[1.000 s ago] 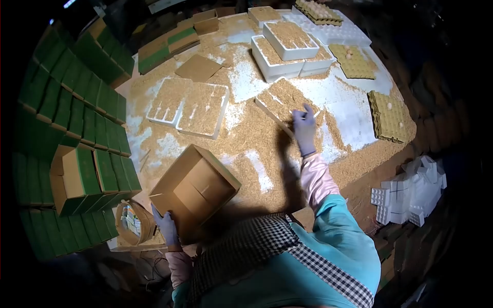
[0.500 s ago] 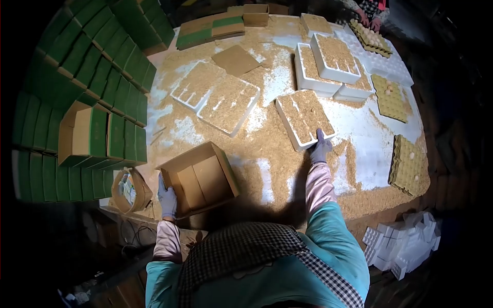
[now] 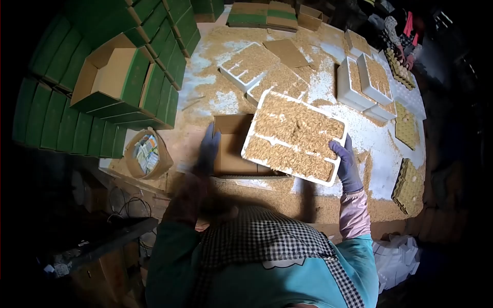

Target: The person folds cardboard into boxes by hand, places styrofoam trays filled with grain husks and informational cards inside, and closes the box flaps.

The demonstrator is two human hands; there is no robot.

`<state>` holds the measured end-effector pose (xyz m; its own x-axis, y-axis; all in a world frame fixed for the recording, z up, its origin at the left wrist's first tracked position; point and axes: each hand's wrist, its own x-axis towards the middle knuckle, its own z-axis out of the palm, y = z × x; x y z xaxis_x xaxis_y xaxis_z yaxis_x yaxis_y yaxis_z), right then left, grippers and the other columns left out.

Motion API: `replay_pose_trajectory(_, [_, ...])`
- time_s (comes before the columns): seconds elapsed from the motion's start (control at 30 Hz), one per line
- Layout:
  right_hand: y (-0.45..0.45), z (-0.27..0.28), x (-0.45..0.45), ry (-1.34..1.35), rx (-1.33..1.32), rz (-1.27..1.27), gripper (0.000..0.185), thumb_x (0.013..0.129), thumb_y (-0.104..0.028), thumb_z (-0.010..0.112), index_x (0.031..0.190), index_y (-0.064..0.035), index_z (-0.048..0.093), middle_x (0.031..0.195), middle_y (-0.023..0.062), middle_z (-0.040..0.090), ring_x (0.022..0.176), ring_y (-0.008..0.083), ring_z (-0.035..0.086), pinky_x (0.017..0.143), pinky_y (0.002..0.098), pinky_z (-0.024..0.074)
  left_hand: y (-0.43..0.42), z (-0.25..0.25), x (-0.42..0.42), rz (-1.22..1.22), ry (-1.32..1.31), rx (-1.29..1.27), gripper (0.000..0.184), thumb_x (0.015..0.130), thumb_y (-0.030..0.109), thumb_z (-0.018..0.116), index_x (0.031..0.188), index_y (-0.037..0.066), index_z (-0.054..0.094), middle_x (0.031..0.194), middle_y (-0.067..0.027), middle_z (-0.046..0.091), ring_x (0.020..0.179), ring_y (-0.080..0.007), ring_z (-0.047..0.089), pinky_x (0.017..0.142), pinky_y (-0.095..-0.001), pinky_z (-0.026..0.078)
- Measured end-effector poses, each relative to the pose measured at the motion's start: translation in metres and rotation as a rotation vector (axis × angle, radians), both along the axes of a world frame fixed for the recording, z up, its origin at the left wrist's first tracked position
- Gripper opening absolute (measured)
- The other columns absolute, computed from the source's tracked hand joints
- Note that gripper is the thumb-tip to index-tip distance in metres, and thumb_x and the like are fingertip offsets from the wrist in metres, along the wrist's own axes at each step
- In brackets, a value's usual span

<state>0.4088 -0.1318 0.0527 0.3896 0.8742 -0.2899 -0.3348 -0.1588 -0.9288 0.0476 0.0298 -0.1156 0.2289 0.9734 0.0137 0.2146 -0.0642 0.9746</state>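
My right hand (image 3: 347, 165), in a purple glove, grips the right end of a white foam box (image 3: 295, 134) filled with brown husk-like bedding. The thumb lies over the rim. This foam box is raised and tilted, overlapping the right part of an open cardboard box (image 3: 233, 154). At that cardboard box's left wall is my gloved left hand (image 3: 208, 148), holding the side; part of the hand is in shadow. Behind them, two more bedding-filled foam boxes (image 3: 250, 65) lie side by side, one partly hidden by the raised one.
Green cartons (image 3: 97, 110) are stacked at left, beside a paper bag (image 3: 163, 158) holding small packets. Filled foam boxes (image 3: 354, 90) are stacked at right, near egg trays (image 3: 408, 126). Another person's hands (image 3: 405, 59) are by an egg tray at the far right. Flattened cartons (image 3: 257, 15) lie at the back.
My right hand has lifted the foam box off the table and brought it left over the cardboard box. The cardboard box has been turned straighter. The view has shifted.
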Motion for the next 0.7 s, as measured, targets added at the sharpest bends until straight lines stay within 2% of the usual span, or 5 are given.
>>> replay_pose_trajectory(0.13, [0.030, -0.002, -0.054, -0.251, -0.058, 0.233, 0.070, 0.081, -0.024, 0.076, 0.135, -0.0053, 0.036, 0.123, 0.0060, 0.043, 0.110, 0.0189, 0.054, 0.087, 0.0307, 0.0501, -0.006, 0.036, -0.001, 0.071, -0.898, -0.623, 0.047, 0.101, 0.012, 0.041, 0.144, -0.002, 0.030, 0.140, -0.0106, 0.041, 0.126, -0.0189, 0.042, 0.108, -0.0259, 0.033])
replay_pose_trajectory(0.23, [0.056, -0.006, -0.090, -0.222, -0.267, 0.364, 0.066, 0.082, -0.022, 0.076, 0.127, -0.0043, 0.031, 0.115, 0.0095, 0.043, 0.097, 0.0154, 0.056, 0.080, 0.0270, 0.0506, 0.004, -0.038, -0.007, -0.090, -0.560, -0.355, 0.052, 0.098, 0.002, 0.044, 0.147, -0.002, 0.025, 0.141, -0.0071, 0.040, 0.124, -0.0103, 0.040, 0.106, -0.0227, 0.032])
replay_pose_trajectory(0.33, [0.079, -0.052, -0.088, -0.614, -0.122, 0.515, 0.069, 0.081, -0.030, 0.077, 0.126, -0.0037, 0.033, 0.119, 0.0102, 0.042, 0.105, 0.0161, 0.046, 0.091, 0.0278, 0.0420, -0.003, 0.030, -0.020, 0.021, -0.671, -0.485, 0.050, 0.099, 0.002, 0.043, 0.146, -0.003, 0.026, 0.141, -0.0070, 0.041, 0.124, -0.0114, 0.041, 0.102, -0.0219, 0.034])
replay_pose_trajectory(0.53, [0.097, -0.067, -0.093, -1.101, -0.529, 0.735, 0.054, 0.083, -0.029, 0.067, 0.125, 0.0003, 0.048, 0.110, 0.0222, 0.063, 0.105, 0.0359, 0.061, 0.089, 0.0407, 0.0490, -0.019, 0.035, -0.020, 0.026, 0.086, -0.087, 0.056, 0.093, 0.008, 0.047, 0.144, -0.002, 0.027, 0.141, -0.0249, 0.041, 0.125, -0.0371, 0.045, 0.104, -0.0366, 0.035])
replay_pose_trajectory(0.7, [0.134, -0.003, -0.103, -1.370, -0.316, 1.130, 0.039, 0.094, -0.037, 0.053, 0.121, -0.0108, 0.061, 0.106, 0.0180, 0.066, 0.095, 0.0297, 0.066, 0.087, 0.0371, 0.0504, -0.025, 0.049, -0.006, 0.054, 0.208, -0.177, 0.054, 0.095, 0.008, 0.044, 0.145, -0.001, 0.026, 0.145, -0.0224, 0.037, 0.132, -0.0354, 0.039, 0.108, -0.0373, 0.031])
